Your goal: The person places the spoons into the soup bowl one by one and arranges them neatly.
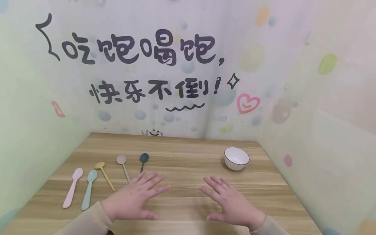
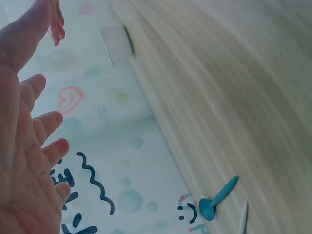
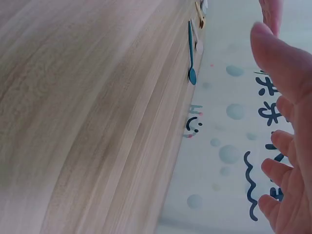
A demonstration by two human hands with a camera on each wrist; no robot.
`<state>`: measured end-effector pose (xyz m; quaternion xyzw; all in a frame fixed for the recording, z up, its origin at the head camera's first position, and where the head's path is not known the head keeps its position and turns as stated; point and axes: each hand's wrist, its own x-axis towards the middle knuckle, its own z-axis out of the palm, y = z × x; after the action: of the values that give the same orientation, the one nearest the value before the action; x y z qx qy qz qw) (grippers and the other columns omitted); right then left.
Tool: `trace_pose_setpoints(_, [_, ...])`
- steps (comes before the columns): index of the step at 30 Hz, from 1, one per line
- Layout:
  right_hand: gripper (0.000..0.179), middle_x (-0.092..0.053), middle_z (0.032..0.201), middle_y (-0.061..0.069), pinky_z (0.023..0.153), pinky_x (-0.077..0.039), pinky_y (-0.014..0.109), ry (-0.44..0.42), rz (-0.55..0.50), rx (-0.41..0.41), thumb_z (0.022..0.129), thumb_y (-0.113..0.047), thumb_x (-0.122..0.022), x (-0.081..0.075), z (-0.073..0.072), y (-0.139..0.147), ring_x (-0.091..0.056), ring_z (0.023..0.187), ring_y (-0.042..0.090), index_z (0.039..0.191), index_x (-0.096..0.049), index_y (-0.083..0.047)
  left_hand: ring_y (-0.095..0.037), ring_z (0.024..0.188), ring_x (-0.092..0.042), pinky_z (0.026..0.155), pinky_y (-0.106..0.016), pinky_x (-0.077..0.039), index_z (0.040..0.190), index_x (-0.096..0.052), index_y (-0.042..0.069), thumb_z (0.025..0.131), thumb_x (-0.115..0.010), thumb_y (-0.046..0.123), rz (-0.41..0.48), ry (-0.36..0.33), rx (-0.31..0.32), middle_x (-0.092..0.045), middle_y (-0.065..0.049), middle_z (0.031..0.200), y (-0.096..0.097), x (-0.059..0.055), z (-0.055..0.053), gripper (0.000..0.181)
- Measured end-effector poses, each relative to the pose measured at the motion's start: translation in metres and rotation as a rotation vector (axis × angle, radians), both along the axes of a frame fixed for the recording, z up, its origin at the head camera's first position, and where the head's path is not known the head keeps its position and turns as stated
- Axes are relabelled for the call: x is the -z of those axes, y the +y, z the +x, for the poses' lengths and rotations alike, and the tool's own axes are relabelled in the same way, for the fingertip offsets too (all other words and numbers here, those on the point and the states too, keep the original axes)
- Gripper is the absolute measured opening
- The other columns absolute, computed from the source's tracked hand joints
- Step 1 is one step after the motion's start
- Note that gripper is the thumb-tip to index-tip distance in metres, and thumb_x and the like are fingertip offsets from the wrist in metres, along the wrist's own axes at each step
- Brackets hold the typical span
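Hiding part of the dark spoon [image 1: 144,158], the left hand [image 1: 133,199] is spread, like the right hand [image 1: 232,202]. Sleeves [image 1: 91,220] are cut off.

Wood-grain tabletop, five spoons left, one bowl right

Tabletop [image 1: 188,155]: light brown, streaked grain. Left side, spread in a loose row, none touching: pink spoon [image 1: 71,189] outermost, then pale teal spoon [image 1: 88,192], yellow spoon [image 1: 106,176] slanted the other way, greyish spoon [image 1: 121,159], dark blue spoon [image 1: 144,157]. All scoop ends toward far edge; last two have handles partly hidden in head view. Far right: white bowl [image 1: 234,165], dark rim, upright, well apart from spoons.
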<state>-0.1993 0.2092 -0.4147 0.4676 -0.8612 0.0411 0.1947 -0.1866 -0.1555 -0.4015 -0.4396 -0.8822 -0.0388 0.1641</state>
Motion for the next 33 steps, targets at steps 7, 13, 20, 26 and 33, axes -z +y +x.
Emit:
trace_pose_setpoints(7, [0.074,-0.046,0.144,0.007,0.091,-0.046,0.048,0.005,-0.083,0.021,0.079,-0.050,-0.073,0.008,-0.009,0.006,-0.051,0.124,0.026,0.140,-0.050,-0.015,-0.027,0.135,-0.038,0.107,-0.053,-0.029,0.145,-0.043,0.020,0.086,-0.052,0.067,0.103,-0.102,-0.039,-0.041,-0.005,0.148,0.012,0.012,-0.003,0.076])
trace_pose_setpoints(13, [0.064,-0.056,0.132,0.006,0.086,-0.050,0.043,-0.034,-0.190,0.080,0.078,-0.036,-0.079,0.020,-0.024,0.014,-0.058,0.114,0.025,0.133,-0.057,-0.010,-0.027,0.131,-0.043,0.105,-0.049,-0.035,0.142,-0.046,0.018,0.090,-0.054,0.058,0.250,-0.274,-0.139,-0.047,-0.004,0.144,0.027,0.021,-0.010,0.066])
trace_pose_setpoints(20, [0.056,-0.061,0.122,0.005,0.089,-0.049,0.043,-0.124,-0.323,0.224,0.076,-0.025,-0.082,0.036,-0.046,0.023,-0.059,0.110,0.024,0.126,-0.061,-0.007,-0.028,0.124,-0.049,0.101,-0.051,-0.038,0.135,-0.054,0.017,0.092,-0.060,0.045,0.444,-0.429,-0.234,-0.055,-0.006,0.134,0.045,0.030,-0.020,0.052])
trace_pose_setpoints(26, [0.049,-0.057,0.125,0.010,0.085,-0.049,0.047,-0.369,-0.503,0.449,0.085,-0.021,-0.074,0.044,-0.062,0.038,-0.057,0.108,0.028,0.129,-0.059,-0.007,-0.027,0.110,-0.057,0.091,-0.048,-0.046,0.129,-0.059,0.013,0.093,-0.060,0.042,0.584,-0.524,-0.286,-0.058,-0.006,0.126,0.053,0.036,-0.034,0.047])
trace_pose_setpoints(33, [0.045,-0.055,0.123,0.017,0.078,-0.049,0.039,-0.443,-0.654,0.559,0.091,-0.026,-0.067,0.048,-0.087,0.056,-0.057,0.102,0.031,0.127,-0.058,-0.001,-0.021,0.096,-0.056,0.079,-0.040,-0.047,0.125,-0.060,0.006,0.093,-0.063,0.032,0.719,-0.590,-0.418,-0.061,-0.009,0.113,0.053,0.043,-0.048,0.041])
